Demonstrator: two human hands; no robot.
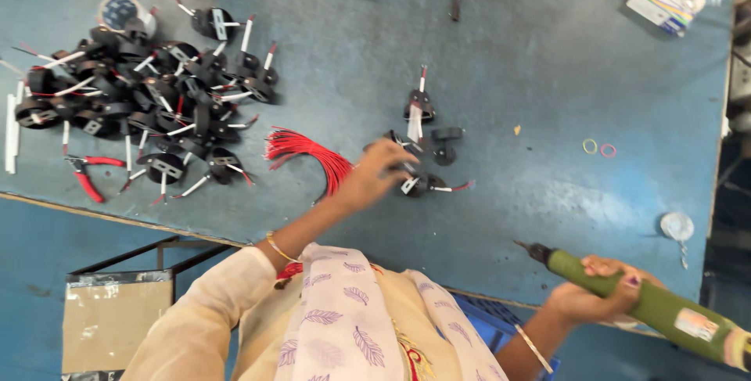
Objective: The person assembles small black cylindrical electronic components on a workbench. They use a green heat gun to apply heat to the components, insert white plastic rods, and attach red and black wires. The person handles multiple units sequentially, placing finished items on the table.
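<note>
My left hand [375, 174] reaches over the blue table [547, 91] and closes its fingers on a small black round part with white and red leads [415, 184]. Two more such parts [420, 106] lie just beyond it. A bundle of red wires [301, 152] lies beside my left wrist. My right hand [598, 291] grips a green cylindrical power tool [634, 299] near the table's front edge, its dark tip pointing left and up, away from the parts.
A large heap of black parts with leads [141, 91] covers the table's left. Red-handled pliers [86, 174] lie at its front. Two small rubber rings [598, 147], a round metal piece [677, 226] and a small box [661, 5] sit right. A cardboard box [113, 314] stands below.
</note>
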